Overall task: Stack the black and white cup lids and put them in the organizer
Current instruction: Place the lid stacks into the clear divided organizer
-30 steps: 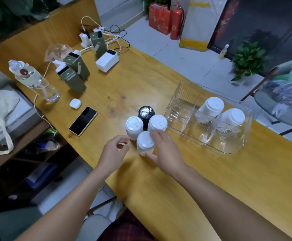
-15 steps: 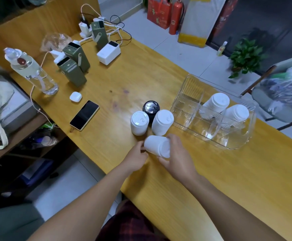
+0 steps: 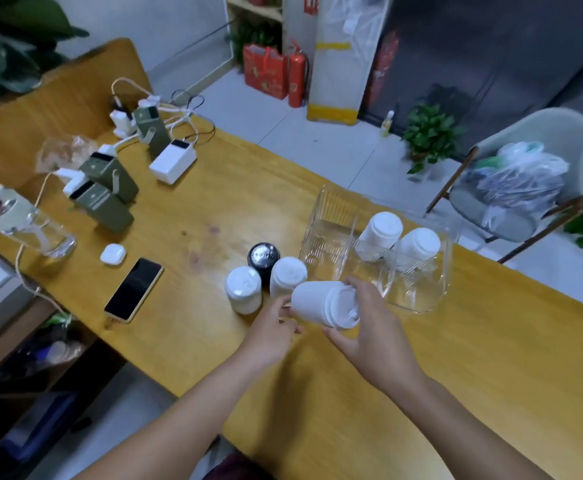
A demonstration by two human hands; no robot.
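A stack of white cup lids lies on its side above the wooden table, held between both hands. My right hand grips its lid end; my left hand pinches its other end. Behind stand two upright white lid stacks and a black lid stack. The clear plastic organizer sits to the right, with two white lid stacks leaning in its right compartments. Its left compartment holds nothing.
A phone and a white earbud case lie left of the stacks. Green power banks, a white charger with cables and a water bottle crowd the far left. A chair with a bag stands beyond the table.
The nearest white stack was lifted off the table, tipped onto its side and raised toward the organizer, my left hand joining at its base. The camera view tilted upward.
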